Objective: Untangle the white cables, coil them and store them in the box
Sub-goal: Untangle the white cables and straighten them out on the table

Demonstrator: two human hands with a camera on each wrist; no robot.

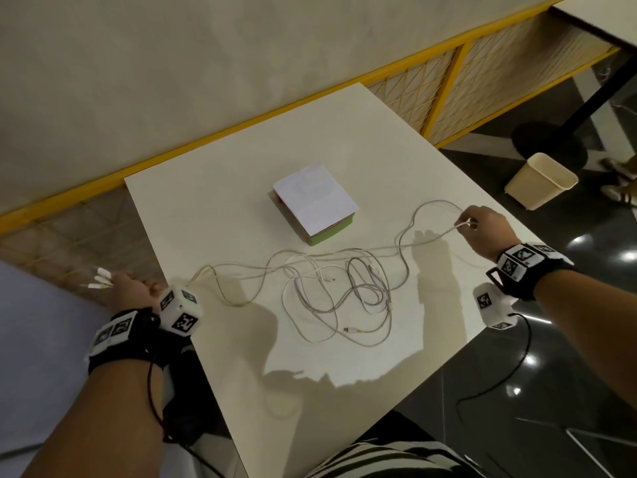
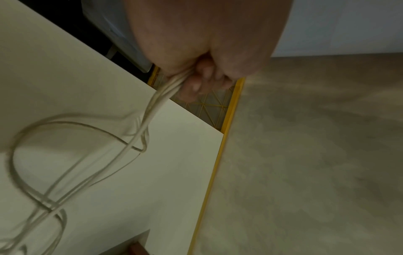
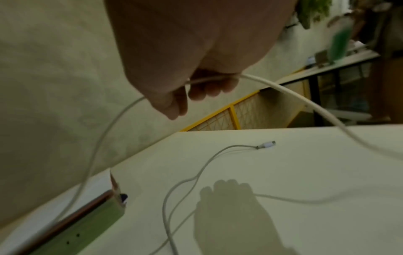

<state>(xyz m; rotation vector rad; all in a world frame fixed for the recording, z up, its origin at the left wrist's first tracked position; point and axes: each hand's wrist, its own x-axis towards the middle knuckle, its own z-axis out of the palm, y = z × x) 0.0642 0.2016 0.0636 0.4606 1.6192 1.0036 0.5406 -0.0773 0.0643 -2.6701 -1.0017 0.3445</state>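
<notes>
I am holding the hands wide apart to stretch the cables [image 1: 331, 291] so the knot shows itself. My left hand [image 1: 125, 288], at eight o'clock just off the desk [image 1: 213, 174] edge, is fisting a bundle of strands with three plugs [image 1: 98, 279] sticking out past the knuckles. My right hand [image 1: 486, 229], at three o'clock, is pinching one strand between thumb and fingers, lifting it clear. The tangle is lying mid-desk between them. The box [image 1: 315, 201] is sitting at twelve o'clock beyond it, lid down, kept clear of the work, I judge.
</notes>
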